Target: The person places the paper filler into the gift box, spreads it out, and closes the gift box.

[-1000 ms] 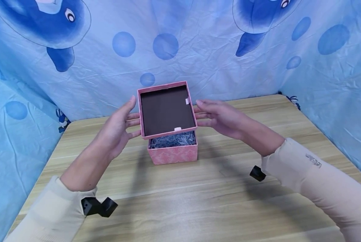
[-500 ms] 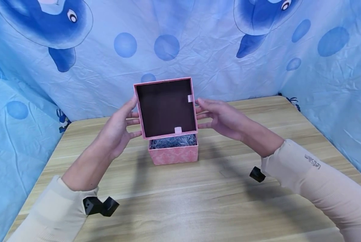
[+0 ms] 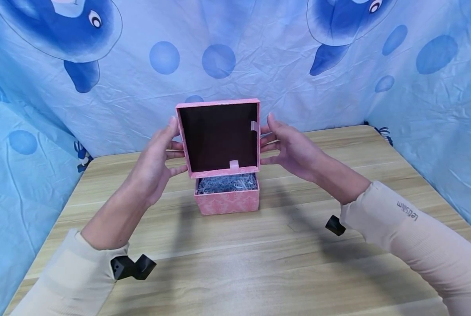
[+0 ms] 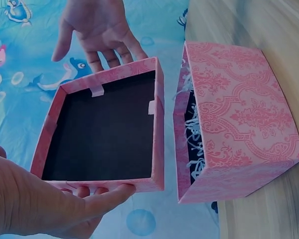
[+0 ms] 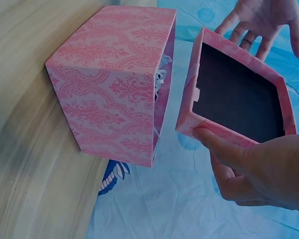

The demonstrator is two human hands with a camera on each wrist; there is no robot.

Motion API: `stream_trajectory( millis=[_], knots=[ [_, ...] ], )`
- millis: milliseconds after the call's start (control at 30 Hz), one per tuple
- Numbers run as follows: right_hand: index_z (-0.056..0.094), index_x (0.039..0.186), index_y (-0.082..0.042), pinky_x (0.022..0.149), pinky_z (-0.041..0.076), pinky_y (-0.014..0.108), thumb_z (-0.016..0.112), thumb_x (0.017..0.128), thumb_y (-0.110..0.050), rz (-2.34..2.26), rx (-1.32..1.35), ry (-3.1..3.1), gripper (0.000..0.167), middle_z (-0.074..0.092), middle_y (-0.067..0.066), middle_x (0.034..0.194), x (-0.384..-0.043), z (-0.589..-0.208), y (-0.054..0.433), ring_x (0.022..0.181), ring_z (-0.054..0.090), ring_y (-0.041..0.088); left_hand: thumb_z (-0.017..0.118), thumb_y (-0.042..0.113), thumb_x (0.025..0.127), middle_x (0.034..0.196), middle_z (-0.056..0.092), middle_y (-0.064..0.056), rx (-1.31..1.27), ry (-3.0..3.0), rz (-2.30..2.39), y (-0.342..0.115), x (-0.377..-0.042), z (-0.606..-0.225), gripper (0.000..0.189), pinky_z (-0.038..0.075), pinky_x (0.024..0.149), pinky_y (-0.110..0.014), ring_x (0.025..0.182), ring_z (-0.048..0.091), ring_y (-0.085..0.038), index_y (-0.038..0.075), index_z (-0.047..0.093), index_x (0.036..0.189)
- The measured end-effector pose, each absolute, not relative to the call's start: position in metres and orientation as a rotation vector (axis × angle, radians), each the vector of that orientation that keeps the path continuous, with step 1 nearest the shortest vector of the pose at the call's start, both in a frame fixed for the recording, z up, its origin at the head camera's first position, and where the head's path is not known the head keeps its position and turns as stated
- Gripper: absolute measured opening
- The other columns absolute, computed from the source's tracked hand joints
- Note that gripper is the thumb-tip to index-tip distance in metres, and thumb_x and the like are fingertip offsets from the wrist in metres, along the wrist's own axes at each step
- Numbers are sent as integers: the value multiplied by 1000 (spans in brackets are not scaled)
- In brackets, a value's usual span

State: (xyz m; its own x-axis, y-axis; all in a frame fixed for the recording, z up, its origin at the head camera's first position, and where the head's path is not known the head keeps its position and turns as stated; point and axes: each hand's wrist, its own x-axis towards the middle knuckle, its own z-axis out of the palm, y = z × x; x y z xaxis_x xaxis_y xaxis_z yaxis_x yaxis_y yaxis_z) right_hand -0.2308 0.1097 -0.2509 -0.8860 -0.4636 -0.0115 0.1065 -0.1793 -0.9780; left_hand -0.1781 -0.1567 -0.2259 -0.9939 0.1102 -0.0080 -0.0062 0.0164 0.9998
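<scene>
A pink box lid (image 3: 219, 136) is held up on its edge, its dark inside facing the head camera, with two small pale tabs along its rim. My left hand (image 3: 156, 153) presses straight fingers against the lid's left side, thumb by its upper corner. On the opposite side, the straight fingers of my right hand (image 3: 288, 147) press the lid, and the thumb stands off it. Just below and behind the lid is the pink patterned box (image 3: 227, 202), open-topped and filled with blue-grey shredded paper (image 3: 227, 183). The lid hides part of the box's back.
The box stands on a light wood-grain table (image 3: 235, 263). A blue curtain (image 3: 259, 79) with dolphin prints rises behind the table and along both sides. Small black blocks (image 3: 132, 267) sit at both sleeve cuffs.
The lid has tilted further upright, straightened and shifted slightly right, so its top edge stands higher. My right hand has moved a little right and its thumb has lifted. The box has stayed put.
</scene>
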Motion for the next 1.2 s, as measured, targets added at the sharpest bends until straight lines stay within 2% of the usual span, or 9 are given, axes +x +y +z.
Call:
stream_trajectory(
  millis=[133,333,600,767,867,1067,1200],
  knots=[
    [46,118,-2,100,35,61,37,101,-47,-2115,-433,1755,49,45,17,109,-231,-250,110,106,46,35,44,60,94,122,38,-10,111,2205,2149,-156,-178,-225,61,33,104,-58,111,42,-30,13,39,132],
    [50,103,-4,102,33,61,38,100,-49,-2160,-481,1742,47,49,12,103,-231,-250,108,102,47,33,45,58,95,121,41,-9,101,2236,2184,-155,-177,-225,49,31,105,-58,107,46,-28,14,42,117],
    [50,112,-9,106,31,56,51,94,-51,-2201,-559,1737,46,51,9,108,-232,-252,111,101,47,25,47,49,97,114,47,-13,128,2267,2203,-156,-177,-227,37,32,107,-49,108,49,-28,13,42,106],
    [48,99,-6,108,30,54,49,101,-28,-2199,-576,1713,23,55,7,108,-232,-253,116,105,50,27,49,37,99,111,47,-11,212,2225,2214,-161,-178,-231,29,33,108,-46,107,50,-25,8,41,101],
    [45,90,-3,109,31,52,46,101,-14,-2192,-576,1692,16,55,10,110,-232,-254,119,110,51,29,49,28,100,113,45,-12,267,2199,2207,-165,-179,-232,25,32,110,-44,108,50,-25,5,41,98],
    [54,96,0,109,35,40,49,97,-2,-2171,-584,1678,6,52,12,107,-234,-254,125,108,52,23,49,20,101,115,44,-14,389,2148,2127,-177,-180,-236,23,31,111,-39,114,51,-24,-1,40,99],
    [56,101,1,105,39,33,49,94,3,-2135,-607,1724,10,53,10,104,-235,-254,128,102,52,19,52,18,99,116,38,-14,410,2162,2024,-184,-180,-239,23,33,110,-32,121,48,-23,-2,40,103]
  ],
)
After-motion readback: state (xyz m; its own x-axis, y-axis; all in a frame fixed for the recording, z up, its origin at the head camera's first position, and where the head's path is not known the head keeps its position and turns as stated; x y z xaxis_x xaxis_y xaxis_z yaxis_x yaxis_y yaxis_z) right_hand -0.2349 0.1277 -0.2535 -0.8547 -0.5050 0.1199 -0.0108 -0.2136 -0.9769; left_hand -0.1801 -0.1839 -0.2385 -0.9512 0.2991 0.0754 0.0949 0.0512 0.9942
